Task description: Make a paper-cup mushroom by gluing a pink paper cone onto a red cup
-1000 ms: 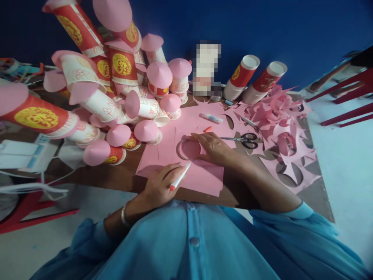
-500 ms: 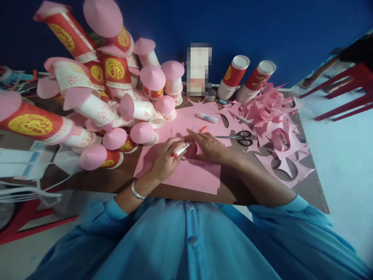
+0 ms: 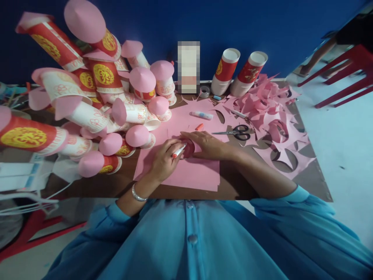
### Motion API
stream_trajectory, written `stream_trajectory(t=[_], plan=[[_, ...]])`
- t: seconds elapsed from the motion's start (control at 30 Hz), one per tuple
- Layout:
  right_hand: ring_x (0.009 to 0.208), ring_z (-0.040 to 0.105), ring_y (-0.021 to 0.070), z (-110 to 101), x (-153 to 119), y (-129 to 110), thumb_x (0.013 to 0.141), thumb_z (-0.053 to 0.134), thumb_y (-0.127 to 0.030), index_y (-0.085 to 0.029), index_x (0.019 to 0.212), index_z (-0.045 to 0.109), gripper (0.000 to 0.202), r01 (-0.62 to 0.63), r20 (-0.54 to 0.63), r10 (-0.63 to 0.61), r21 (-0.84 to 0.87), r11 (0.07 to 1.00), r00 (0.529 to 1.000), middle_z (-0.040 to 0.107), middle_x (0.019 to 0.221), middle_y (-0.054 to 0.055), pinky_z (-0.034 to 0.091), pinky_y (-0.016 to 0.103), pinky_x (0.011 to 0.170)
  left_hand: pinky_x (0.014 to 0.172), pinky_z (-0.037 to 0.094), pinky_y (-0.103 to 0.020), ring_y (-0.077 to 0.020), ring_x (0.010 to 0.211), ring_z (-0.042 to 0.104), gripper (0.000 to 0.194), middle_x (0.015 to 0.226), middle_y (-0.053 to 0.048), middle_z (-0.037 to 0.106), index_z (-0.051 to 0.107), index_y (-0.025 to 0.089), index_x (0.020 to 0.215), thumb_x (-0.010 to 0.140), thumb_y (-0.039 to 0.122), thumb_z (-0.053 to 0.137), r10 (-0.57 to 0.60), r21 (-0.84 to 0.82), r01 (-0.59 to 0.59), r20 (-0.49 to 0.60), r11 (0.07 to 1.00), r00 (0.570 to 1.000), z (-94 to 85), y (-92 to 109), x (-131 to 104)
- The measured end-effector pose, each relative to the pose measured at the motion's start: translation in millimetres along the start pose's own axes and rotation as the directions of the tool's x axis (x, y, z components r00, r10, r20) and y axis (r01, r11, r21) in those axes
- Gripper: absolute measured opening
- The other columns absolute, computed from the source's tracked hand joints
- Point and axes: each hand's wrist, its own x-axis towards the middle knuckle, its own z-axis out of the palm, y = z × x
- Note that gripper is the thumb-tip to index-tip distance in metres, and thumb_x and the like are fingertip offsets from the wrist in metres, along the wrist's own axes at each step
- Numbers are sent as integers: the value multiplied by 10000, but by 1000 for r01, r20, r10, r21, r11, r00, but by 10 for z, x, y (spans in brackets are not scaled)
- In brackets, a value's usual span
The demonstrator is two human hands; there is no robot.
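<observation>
Far left on the counter [image 3: 101, 188]: crowd of cone-topped cups [image 3: 94, 118], some leaning, some lying sideways (a sizeable batch finished, judging by the pink cones [image 3: 137, 135] in place). Next along, left hand [image 3: 166, 160], grip narrow, holding a marker [image 3: 179, 150], tip angled down into the ring [image 3: 194, 148]. Ring flat on the pink sheets [image 3: 192, 175], mid-counter; tracing apparently in hand there. Cannot make out any drawn line. Nearest stretch of paper uncut, so material apparently left. On the ring's right side, right hand [image 3: 211, 146], grip wide, thumb and fingers around it, holding it down. Beyond, loose: orange cap [image 3: 199, 127], glue stick [image 3: 201, 115]. Farther right, scissors [image 3: 242, 132], not in hand; behind, two cup stacks [image 3: 225, 72], without cones. Far right, heaped offcuts [image 3: 269, 105] with round holes: many circles already cut out.
</observation>
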Motion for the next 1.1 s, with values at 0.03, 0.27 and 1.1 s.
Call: stream_trajectory(t=[0.03, 0.27, 1.1], plan=[[1356, 608, 321, -12, 4, 5, 918, 720, -371, -226, 1583, 388, 757, 2, -2, -2, 22, 1000, 1000, 607, 1508, 148, 490, 537, 1133, 972, 618, -365, -211, 1121, 712, 214, 1171, -88, 705, 648, 210, 1208, 999, 178, 612, 4, -1, -4, -3, 1000, 1000, -4, 6, 10], [1190, 692, 264, -70, 24, -59, 993, 635, -298, -213, 1442, 556, 464, -1, -267, 32, 116, 993, 963, 704, 1340, 135, 579, 454, 1026, 955, 616, -374, -212, 1104, 708, 242, 1163, -96, 706, 657, 213, 1225, 987, 180, 634, 37, 20, -36, -36, 999, 999, -42, 33, 40], [716, 691, 190, -57, -77, -249, 995, 498, -204, -195, 1083, 615, 147, -20, -626, -125, -219, 976, 770, 730, 859, 57, 549, 323, 684, 922, 608, -359, -187, 962, 713, 256, 1071, -60, 732, 618, 234, 1218, 967, 197, 654, 13, -3, -14, -146, 1000, 989, -346, 132, 265]])
